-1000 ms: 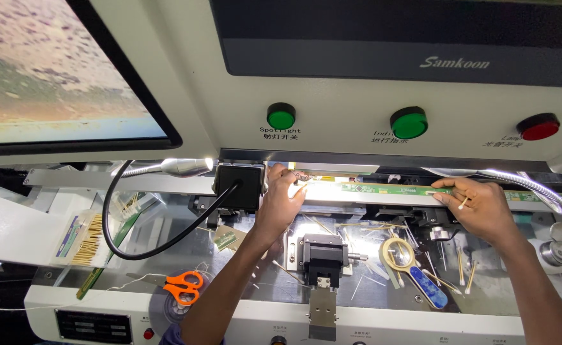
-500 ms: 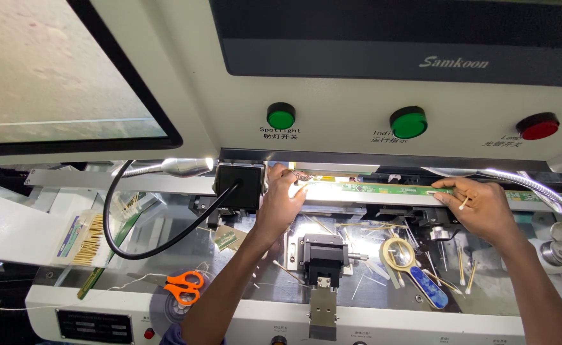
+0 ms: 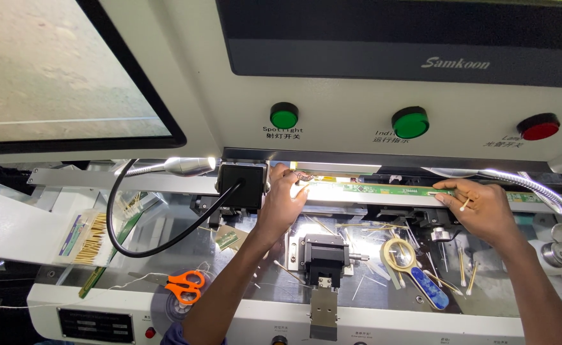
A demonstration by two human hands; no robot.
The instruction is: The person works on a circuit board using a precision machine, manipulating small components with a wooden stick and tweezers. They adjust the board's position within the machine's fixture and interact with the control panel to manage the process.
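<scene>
Both hands seat a long green strip board (image 3: 383, 187) on the machine's lit rail (image 3: 357, 199).

Left hand (image 3: 279, 203) lies on the strip's left end, fingers curled at the rail beside the black camera box (image 3: 241, 185). Right hand (image 3: 479, 206) presses the strip further right while pinching a cotton swab (image 3: 465, 204). The strip lies flat along the rail's back edge; seating appears nearly done, and both hands remain on it. Scissors (image 3: 185, 285) and magnifier (image 3: 401, 254) lie on the bed's front.
</scene>
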